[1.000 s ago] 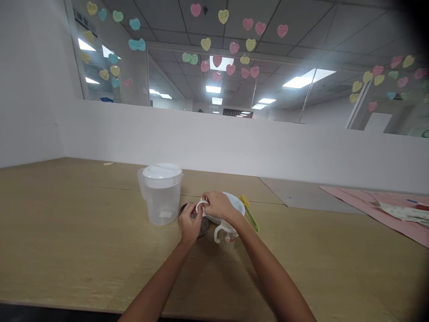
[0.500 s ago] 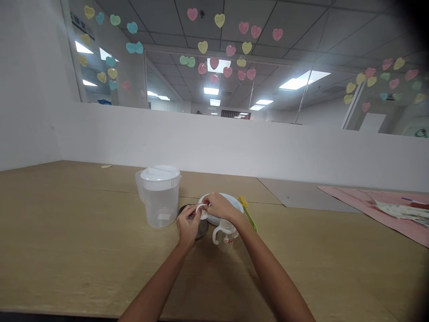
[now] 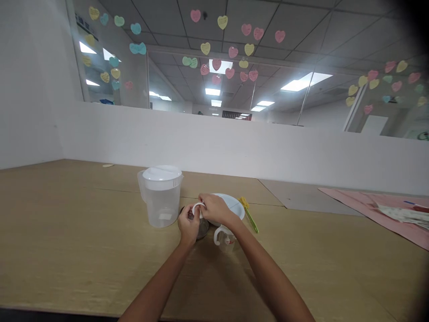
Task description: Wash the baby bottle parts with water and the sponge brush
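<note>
Fingertips of my left hand (image 3: 188, 226) and my right hand (image 3: 216, 209) are closed on a small white bottle ring (image 3: 198, 205), one hand at each side. The ring is tilted, and its inside is partly hidden by the fingers. Below it lies a dark, round, see-through dish (image 3: 203, 230). A clear baby bottle (image 3: 228, 241) with white curved handles and red print stands just under my right wrist, partly covered by the forearm. Behind my right hand sits a white bowl (image 3: 238, 207).
A lidded translucent pitcher (image 3: 162, 201) stands left of my hands. To the right of the bowl lies a green-handled brush (image 3: 250, 216) with a yellow head. A pink cloth (image 3: 351, 200) covers the far right of the table, below the white wall (image 3: 214, 143).
The white ring has turned and tipped between my fingers, and my right hand has shifted slightly left over it. The camera view has shifted a little; the other things stay put.
</note>
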{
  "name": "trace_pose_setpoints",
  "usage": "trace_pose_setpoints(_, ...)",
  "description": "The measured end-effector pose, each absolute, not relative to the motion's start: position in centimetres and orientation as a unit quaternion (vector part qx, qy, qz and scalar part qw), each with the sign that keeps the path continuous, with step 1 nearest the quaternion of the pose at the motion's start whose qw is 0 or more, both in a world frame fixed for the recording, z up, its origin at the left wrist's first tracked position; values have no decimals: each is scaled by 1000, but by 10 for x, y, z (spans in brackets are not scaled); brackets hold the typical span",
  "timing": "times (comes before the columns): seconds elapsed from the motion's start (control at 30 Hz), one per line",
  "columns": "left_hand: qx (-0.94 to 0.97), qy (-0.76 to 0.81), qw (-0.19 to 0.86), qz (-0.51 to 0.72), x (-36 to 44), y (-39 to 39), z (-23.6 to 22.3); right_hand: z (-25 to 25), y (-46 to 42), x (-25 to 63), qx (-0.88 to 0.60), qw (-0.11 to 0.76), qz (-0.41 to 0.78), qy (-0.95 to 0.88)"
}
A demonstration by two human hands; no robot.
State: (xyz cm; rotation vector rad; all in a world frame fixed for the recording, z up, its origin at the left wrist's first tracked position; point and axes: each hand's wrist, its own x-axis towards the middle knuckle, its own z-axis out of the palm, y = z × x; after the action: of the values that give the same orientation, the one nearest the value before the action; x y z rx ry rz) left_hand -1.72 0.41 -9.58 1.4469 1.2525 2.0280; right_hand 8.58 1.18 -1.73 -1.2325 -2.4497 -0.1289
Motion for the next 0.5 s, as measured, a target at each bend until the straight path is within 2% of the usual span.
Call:
trace_pose_setpoints(0.13, 453, 406, 253, 752, -15, 5, -93, -22, 21, 87, -415, 268, 4, -870)
trace_pose_setpoints(0.23, 428, 393, 283, 763, -14, 4, -91, -22, 23, 89, -396, 281, 56, -873)
trace_pose_setpoints(0.5, 442, 421, 236, 756, -15, -1, -88, -21, 19, 83, -432, 268, 52, -859)
